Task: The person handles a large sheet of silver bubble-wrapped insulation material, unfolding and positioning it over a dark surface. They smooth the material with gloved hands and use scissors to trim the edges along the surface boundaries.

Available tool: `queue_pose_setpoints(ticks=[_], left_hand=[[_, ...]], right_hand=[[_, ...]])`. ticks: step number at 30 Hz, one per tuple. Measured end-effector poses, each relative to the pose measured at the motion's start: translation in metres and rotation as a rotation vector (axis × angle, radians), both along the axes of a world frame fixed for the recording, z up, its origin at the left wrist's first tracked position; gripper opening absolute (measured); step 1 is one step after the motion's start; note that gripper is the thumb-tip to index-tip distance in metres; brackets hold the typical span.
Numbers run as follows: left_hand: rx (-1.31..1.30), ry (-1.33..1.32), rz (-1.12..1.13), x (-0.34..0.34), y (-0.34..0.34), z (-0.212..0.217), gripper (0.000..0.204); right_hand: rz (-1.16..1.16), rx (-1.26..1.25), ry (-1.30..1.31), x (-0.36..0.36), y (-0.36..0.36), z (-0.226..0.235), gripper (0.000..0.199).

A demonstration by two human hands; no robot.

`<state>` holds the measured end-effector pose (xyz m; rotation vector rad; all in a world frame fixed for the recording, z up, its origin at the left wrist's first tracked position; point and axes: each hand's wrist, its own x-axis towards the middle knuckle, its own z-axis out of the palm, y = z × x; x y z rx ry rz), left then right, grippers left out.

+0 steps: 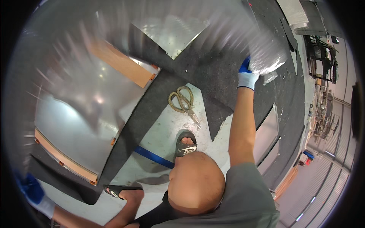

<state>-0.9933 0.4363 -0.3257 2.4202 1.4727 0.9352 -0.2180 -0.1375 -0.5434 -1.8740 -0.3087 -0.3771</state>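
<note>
My right hand [246, 74], in a white-and-blue glove, reaches up at the right and is closed on the bunched edge of a clear plastic film [269, 57]. The film spreads in a motion-blurred sweep across the top and toward the left rim. At the lower left rim is my left hand [34, 193], gloved alike; its fingers are smeared and dim, so its grip cannot be made out, though the film's left side comes near it. Under the film lies a large shiny panel [68, 129] with an upper wooden strip [125, 66] and a lower wooden strip [66, 157].
Large scissors [186, 108] with worn, pale handles lie on the pale floor [159, 131] among dark mat pieces [146, 102]. A blue strip [154, 156] runs near my sandalled foot [186, 142]. Beyond are a pale triangular sheet [173, 34] and, far right, a black rack [323, 59].
</note>
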Motion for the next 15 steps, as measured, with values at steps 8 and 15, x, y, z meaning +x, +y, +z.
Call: queue_pose_setpoints(ticks=[8, 15], left_hand=[[-1.429, -1.407, -0.128, 0.048, -0.153, -0.264, 0.023], [-1.376, -1.679, 0.456, 0.056, -0.273, -0.255, 0.017]], right_hand=[[-0.186, 0.384, 0.854, -0.046, -0.083, -0.056, 0.032], [0.106, 0.668, 0.962, -0.056, -0.126, -0.035, 0.054]])
